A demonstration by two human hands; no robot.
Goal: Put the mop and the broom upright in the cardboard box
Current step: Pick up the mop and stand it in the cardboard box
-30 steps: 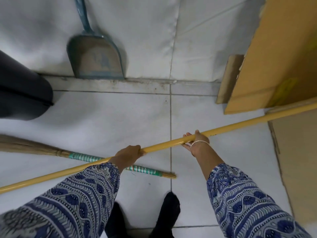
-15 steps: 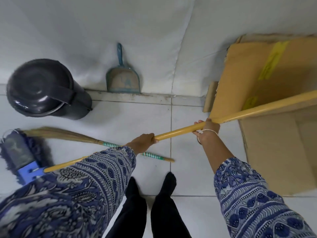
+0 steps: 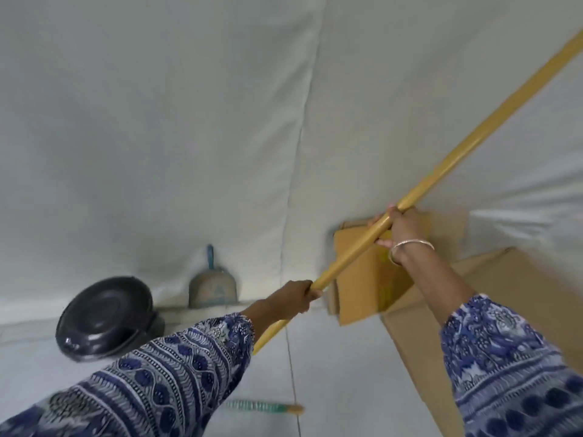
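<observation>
Gripping the mop handle (image 3: 448, 162) at 2 points: left hand (image 3: 291, 299) clenched low, right hand (image 3: 402, 227) clenched higher, shaft slanting up-right.

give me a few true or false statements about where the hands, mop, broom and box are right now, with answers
1. Both hands grip the yellow mop handle. True: the left hand holds it lower down and the right hand higher up.
2. The mop handle lies flat on the floor. False: it is raised and slopes up to the right.
3. The broom stands in the cardboard box. False: its green-banded end lies on the floor tiles.
4. A dustpan leans against the wall. True.
5. The black bin sits right of the cardboard box. False: it is at the left, beside the dustpan.
</observation>
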